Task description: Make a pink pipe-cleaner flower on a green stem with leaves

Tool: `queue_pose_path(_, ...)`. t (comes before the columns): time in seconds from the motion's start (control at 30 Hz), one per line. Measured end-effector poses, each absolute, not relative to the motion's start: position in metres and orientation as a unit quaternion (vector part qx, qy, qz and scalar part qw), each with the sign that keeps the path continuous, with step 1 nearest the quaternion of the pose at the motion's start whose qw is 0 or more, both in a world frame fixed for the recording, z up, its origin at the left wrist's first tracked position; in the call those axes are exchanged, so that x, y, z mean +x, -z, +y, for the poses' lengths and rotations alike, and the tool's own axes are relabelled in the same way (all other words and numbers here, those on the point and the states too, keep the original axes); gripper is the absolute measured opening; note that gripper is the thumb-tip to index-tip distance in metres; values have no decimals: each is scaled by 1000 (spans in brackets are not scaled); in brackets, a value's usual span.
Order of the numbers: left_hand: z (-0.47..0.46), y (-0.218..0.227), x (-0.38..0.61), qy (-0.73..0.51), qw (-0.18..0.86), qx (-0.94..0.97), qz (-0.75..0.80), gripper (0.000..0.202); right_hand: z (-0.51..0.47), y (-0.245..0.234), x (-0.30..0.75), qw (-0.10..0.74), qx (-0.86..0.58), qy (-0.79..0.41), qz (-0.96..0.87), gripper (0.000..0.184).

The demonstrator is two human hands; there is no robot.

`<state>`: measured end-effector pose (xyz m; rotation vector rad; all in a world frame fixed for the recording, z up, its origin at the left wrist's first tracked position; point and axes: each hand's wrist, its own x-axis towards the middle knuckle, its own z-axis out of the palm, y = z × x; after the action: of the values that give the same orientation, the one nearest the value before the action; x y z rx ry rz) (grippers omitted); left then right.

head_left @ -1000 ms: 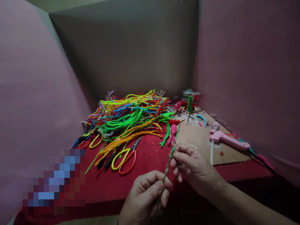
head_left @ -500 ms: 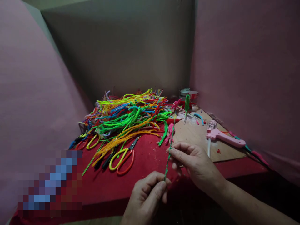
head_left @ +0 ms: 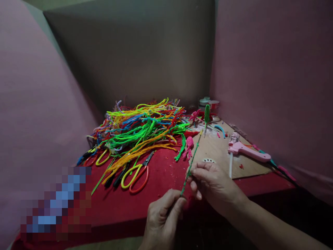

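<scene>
Green stem point(head_left: 191, 163) pinched between both hands — upright.

Big tangled heap of pipe cleaners point(head_left: 142, 128), neon green, orange, yellow, blue and red, sprawls across the red cloth point(head_left: 161, 170), and a pair of scissors with yellow and red handles point(head_left: 135, 177) lies at its near edge. Over to the right there's a wooden board point(head_left: 218, 149) carrying a pink glue gun point(head_left: 248, 152). A small pink twisted flower point(head_left: 189, 144) sits by the board's left edge, an upright green leaf shape point(head_left: 206, 114) stands farther back, and rolls of tape point(head_left: 209, 103) sit in the far corner.
</scene>
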<state>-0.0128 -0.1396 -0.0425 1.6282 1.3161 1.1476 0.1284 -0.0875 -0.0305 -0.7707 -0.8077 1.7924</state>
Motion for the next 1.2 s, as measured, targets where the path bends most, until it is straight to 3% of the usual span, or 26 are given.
queue_pose_path(0.17, -135, 37, -17, -454, 406, 613, 504, 24, -97, 38, 126, 425, -304, -784, -336, 20)
queue_pose_path(0.43, -131, 33, -19, -477, 414, 564, 532, 27, -116, 34, 143, 342, -424, -708, -450, 12)
queue_pose_path(0.53, -133, 35, -17, -468, 408, 579, 529, 26, -115, 31, 146, 348, -427, -696, -461, 12)
queue_pose_path(0.73, -134, 48, -13, -452, 315, 658, 513, 20, -104, 22, 147, 450, -419, -588, -525, 23)
queue_pose_path(0.87, -136, 55, -11, -461, 259, 694, 488, 14, -100, 19, 143, 457, -428, -544, -559, 21)
queue_pose_path(1.2, -136, 53, -13, -444, 315, 696, 468, 19, -101, 28, 139, 474, -345, -667, -460, 23)
